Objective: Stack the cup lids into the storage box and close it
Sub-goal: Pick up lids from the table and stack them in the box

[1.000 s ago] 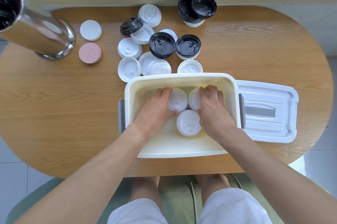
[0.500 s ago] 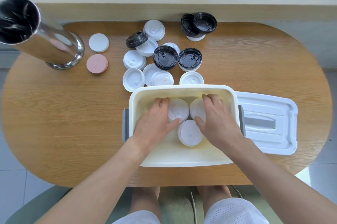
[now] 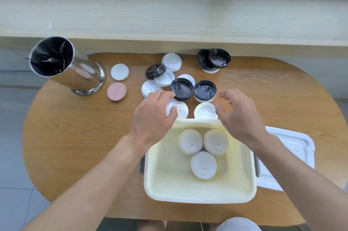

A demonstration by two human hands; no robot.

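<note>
- White cup lids: three stacks (image 3: 204, 152) stand inside the cream storage box (image 3: 199, 191), grouped toward its far half, two side by side at the back, one nearer the person, all close together or touching.
- Loose lids remain on the wooden table (image 3: 75, 136) beyond the box's far rim: white lids (image 3: 171, 62) and black lids (image 3: 181, 89) in a loose cluster, some overlapping; one black pair (image 3: 214, 59) sits farther back on a white lid.
- Left hand (image 3: 153, 118): palm down, reaching past the far-left corner of the box; fingers curled over a white lid (image 3: 178, 110) on the table, thumb at its near edge. Contact looks likely; a firm grip cannot be confirmed.
- Right hand (image 3: 239, 116): palm down, above the far-right part of the box rim; fingers spread and slightly curled, holding nothing, thumb just beside another white lid (image 3: 205, 111) lying against the far rim. Motion blur on the fingertips.
- Box is uncovered; its white box cover (image 3: 293, 151) lies flat on the table to the right, touching or just beside the box wall.
- Far left: a steel cylinder container (image 3: 75, 72), dark inside, with thin dark items I cannot identify.
- Beside it, a white disc (image 3: 120, 72) and a pink disc (image 3: 116, 92), apart from the lid cluster.
</note>
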